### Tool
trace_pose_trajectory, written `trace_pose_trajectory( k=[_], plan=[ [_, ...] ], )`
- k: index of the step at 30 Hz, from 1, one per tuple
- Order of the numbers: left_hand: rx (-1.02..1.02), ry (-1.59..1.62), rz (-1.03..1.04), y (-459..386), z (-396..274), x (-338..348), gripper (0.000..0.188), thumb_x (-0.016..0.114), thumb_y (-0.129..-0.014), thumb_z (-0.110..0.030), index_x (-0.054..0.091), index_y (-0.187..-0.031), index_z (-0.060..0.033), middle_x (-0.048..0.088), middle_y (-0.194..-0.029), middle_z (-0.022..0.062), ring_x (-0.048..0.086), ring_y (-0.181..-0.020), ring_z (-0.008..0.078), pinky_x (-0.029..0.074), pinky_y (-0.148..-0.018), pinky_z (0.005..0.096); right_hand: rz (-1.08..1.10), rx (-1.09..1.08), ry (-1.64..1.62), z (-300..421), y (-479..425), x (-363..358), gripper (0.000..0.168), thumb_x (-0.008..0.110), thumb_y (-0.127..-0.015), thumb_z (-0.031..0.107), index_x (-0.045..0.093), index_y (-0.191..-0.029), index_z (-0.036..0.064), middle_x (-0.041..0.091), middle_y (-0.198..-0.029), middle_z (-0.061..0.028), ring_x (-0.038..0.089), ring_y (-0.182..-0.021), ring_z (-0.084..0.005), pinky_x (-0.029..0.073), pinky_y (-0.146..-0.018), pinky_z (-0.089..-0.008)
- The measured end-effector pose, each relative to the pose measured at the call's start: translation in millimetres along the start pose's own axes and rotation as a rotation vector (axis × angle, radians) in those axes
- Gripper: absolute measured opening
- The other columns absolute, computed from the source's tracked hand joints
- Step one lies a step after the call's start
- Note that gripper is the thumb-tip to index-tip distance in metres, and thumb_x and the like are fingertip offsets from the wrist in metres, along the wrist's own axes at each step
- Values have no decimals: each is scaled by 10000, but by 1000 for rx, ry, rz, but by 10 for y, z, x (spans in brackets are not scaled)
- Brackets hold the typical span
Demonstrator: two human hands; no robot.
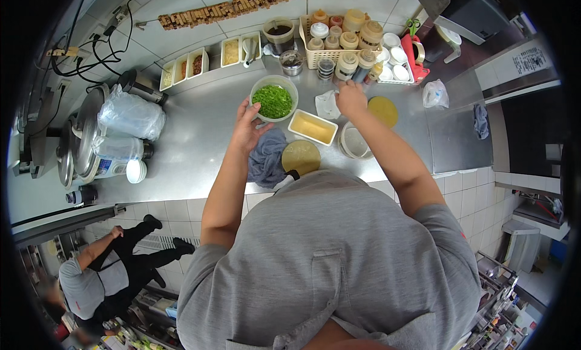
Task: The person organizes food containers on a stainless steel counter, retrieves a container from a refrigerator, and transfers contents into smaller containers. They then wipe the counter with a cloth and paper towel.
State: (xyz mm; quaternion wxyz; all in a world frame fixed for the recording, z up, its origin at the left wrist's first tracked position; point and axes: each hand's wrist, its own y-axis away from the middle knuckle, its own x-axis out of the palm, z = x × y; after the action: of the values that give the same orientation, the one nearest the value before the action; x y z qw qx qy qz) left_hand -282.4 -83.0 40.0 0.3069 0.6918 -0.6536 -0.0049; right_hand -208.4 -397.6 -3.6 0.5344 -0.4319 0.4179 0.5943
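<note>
My left hand [248,123] grips the rim and side of a round plastic tub [294,87] filled with chopped green herbs [272,101]. My right hand [352,98] is at the right edge of a crumpled white paper or plastic piece [327,105], just in front of a squeeze bottle [347,65]; its fingertips are hard to make out. Between my arms lie a cream rectangular container [313,126] with a yellowish inside, a round yellow lid [301,157], a bluish-grey cloth [268,159] and a translucent round tub [355,142]. Another yellow lid [382,112] lies right of my right forearm.
A basket of sauce bottles [317,57], white cups [398,56] and a dark-liquid tub [279,37] stand along the wall. Bagged goods [131,114] and large pot lids [91,132] are at left. A small plastic bag [435,94] lies right. Another person [106,277] is behind, lower left.
</note>
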Motion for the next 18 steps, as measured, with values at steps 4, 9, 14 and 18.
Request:
trace_pose_trajectory(
  k=[4,9,14,18],
  plan=[
    [13,-6,-11,-6,-52,9,765,712,-915,-345,294,-1536,-187,435,-1458,106,503,-1270,317,514,-955,520,155,-188,133,463,715,-285,558,814,-761,403,661,-1195,88,671,-1117,-93,568,-1142,-281,467,-912,-453],
    [12,-39,18,-39,-100,29,789,716,-915,-314,281,-1558,-176,447,-1453,110,503,-1278,300,531,-942,519,182,-275,238,556,919,-138,732,871,-635,349,589,-1263,103,635,-1180,-63,549,-1142,-281,422,-940,-429],
    [144,-177,93,-17,-200,42,828,776,-859,-195,334,-1559,-173,451,-1451,111,489,-1300,283,544,-921,504,232,-340,24,613,700,-382,750,881,-598,207,582,-1270,61,624,-1227,-108,545,-1178,-308,440,-976,-468],
    [290,-450,213,-22,-339,104,909,857,-740,-131,409,-1529,-174,380,-1506,114,412,-1383,300,514,-997,503,396,-394,-338,481,399,-351,787,860,-577,83,552,-1300,38,629,-1219,-165,549,-1195,-366,448,-1047,-456]
  ],
)
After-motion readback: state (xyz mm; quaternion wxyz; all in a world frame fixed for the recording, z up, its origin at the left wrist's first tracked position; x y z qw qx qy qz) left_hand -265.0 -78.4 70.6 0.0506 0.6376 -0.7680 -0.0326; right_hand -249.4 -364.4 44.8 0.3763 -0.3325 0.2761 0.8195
